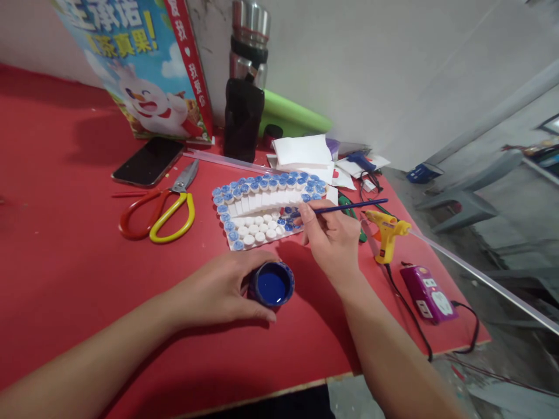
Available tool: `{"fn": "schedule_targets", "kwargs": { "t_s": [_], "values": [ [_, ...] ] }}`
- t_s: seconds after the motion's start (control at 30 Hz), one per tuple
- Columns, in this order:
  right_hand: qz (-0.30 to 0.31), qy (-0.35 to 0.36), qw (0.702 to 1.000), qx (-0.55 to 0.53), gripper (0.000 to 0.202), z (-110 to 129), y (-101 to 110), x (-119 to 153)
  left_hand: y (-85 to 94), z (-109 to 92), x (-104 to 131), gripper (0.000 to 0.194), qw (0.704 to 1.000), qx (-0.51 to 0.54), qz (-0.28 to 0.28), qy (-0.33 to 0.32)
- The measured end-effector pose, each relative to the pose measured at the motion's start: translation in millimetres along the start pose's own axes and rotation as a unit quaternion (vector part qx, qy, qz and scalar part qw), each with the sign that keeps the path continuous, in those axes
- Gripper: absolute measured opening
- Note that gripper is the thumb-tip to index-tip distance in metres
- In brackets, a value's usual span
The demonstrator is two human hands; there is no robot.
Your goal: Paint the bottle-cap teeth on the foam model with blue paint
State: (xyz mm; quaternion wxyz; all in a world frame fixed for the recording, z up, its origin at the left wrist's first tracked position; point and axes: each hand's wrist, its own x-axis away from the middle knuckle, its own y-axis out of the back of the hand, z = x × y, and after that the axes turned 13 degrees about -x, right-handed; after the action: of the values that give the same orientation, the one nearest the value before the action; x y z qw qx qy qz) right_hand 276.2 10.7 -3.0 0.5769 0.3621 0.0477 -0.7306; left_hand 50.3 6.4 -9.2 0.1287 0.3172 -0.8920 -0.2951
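My left hand is wrapped round a small jar of dark blue paint on the red table. In my right hand is a thin blue paintbrush, its tip down at the right part of a craft board. Rounded pieces painted blue line the board's left and upper edges. White strips form a band across its middle, with several unpainted white pieces below them. Darker blue pieces lie beside the brush tip, which my fingers partly hide.
Red-and-yellow scissors and a black phone lie left of the board. Behind stand a printed bag, a dark bottle and white papers. A yellow glue gun and a purple corded box are at right.
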Motion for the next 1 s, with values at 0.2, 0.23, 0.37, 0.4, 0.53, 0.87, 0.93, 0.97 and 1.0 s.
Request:
{"fn": "schedule_targets", "kwargs": {
  "t_s": [0.2, 0.23, 0.37, 0.4, 0.53, 0.87, 0.93, 0.97, 1.0],
  "values": [
    [0.013, -0.008, 1.000, 0.001, 0.024, -1.4, -0.9, -0.3, 1.0, -1.1, -1.5, 0.052, 1.000, 0.000, 0.009, 0.000],
    [0.014, -0.008, 1.000, 0.003, 0.024, -1.5, -0.9, -0.4, 1.1, -1.4, -1.4, 0.052, 1.000, 0.001, 0.007, -0.001],
    [0.014, 0.001, 1.000, 0.006, 0.021, -2.7, -1.1, -0.2, 0.6, -1.1, -0.4, 0.052, 1.000, -0.005, 0.004, -0.001],
    [0.016, 0.003, 1.000, 0.007, 0.021, -3.1, -1.3, -0.2, 0.3, -0.8, -0.1, 0.052, 1.000, -0.006, 0.004, 0.000],
    [0.026, -0.004, 1.000, 0.007, 0.020, -4.1, -1.7, -0.6, -0.8, 0.5, 0.0, 0.053, 1.000, -0.001, -0.001, 0.002],
    [0.018, 0.000, 1.000, 0.003, 0.019, -4.5, -0.6, -0.8, 2.8, -2.8, -1.1, 0.048, 1.000, 0.002, 0.017, 0.004],
    [0.017, 0.001, 1.000, 0.003, 0.020, -4.8, -0.4, -0.8, 3.1, -2.8, -1.0, 0.048, 1.000, 0.001, 0.015, 0.005],
    [0.017, 0.002, 1.000, 0.003, 0.020, -4.8, -0.3, -0.8, 3.2, -2.7, -1.0, 0.049, 1.000, -0.001, 0.016, 0.007],
    [0.018, 0.002, 1.000, 0.003, 0.020, -4.7, -0.3, -0.8, 3.2, -2.5, -1.0, 0.049, 1.000, -0.002, 0.017, 0.009]
  ]
}}
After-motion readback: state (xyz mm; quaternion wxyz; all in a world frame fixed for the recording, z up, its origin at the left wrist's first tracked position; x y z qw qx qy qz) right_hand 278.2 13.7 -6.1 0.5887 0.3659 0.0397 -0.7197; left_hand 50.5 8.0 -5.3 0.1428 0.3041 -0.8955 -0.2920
